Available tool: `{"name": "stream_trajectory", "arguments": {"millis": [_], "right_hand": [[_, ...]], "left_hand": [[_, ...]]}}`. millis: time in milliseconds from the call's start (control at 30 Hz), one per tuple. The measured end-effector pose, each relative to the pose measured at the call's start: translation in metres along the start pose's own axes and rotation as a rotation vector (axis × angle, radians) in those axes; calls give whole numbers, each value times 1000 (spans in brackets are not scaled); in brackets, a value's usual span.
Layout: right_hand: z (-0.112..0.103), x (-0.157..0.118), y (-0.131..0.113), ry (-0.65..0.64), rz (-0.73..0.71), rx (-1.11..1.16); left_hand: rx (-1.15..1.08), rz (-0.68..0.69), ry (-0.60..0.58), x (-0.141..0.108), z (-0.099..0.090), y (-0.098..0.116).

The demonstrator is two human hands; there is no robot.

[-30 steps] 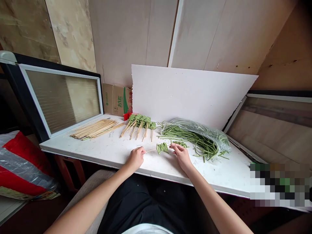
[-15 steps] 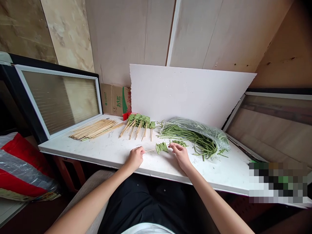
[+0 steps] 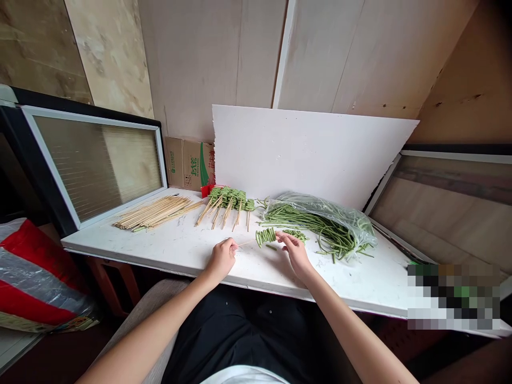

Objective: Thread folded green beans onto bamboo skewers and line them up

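Note:
My left hand (image 3: 222,258) is closed around the bare end of a thin wooden skewer (image 3: 247,242), which points to the right. Short pieces of green long bean (image 3: 265,236) are threaded side by side on its far part. At that far end, my right hand (image 3: 295,249) pinches the last bean pieces with thumb and fingertips; the skewer's tip is hidden there. A loose bean piece (image 3: 271,247) lies on the table just under the skewer. Behind my right fingers is a small pile of cut bean pieces (image 3: 295,234).
Bare skewers (image 3: 160,212) lie in a heap on the left of the white table (image 3: 168,245). Finished bean skewers (image 3: 229,198) are stacked mid-back. Whole long beans (image 3: 304,220) spill from a clear plastic bag (image 3: 320,202) on the right. A cardboard box (image 3: 188,162) stands behind.
The threaded beans have tilted up slightly, and my right fingers have come against their end. A loose bean piece now shows on the table below. My left hand has hardly moved.

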State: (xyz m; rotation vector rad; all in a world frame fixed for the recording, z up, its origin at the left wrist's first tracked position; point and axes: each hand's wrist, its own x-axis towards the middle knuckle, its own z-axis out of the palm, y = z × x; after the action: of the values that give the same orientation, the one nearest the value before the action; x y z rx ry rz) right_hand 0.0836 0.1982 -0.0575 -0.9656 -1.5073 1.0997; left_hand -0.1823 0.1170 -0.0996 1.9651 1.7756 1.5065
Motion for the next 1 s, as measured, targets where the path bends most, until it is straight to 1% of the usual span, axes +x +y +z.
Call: {"name": "stream_trajectory", "arguments": {"millis": [100,200,267,333,467,567,733,867,1000], "right_hand": [[-6,2,-1,-24,-141,-209],[-6,1,6,-23,-255,-464],[-3,0,13,-19,-298,-540],[-2,0,19,-19,-316,-549],[-5,3,21,-22,-310,-526],[-10,8,17,-9,-251,-472],[-18,17,18,-3,-114,-166],[-20,21,24,-13,36,21],[-20,19,21,18,38,139]], "left_hand": [[2,-11,31,0,0,-1],[14,12,29,0,0,-1],[18,21,21,-1,0,0],[20,23,13,-1,-1,2],[24,25,4,-1,-2,4],[19,17,7,-1,-2,5],[9,14,5,-1,-3,6],[12,20,2,-1,-3,6],[25,21,-7,0,-2,6]]}}
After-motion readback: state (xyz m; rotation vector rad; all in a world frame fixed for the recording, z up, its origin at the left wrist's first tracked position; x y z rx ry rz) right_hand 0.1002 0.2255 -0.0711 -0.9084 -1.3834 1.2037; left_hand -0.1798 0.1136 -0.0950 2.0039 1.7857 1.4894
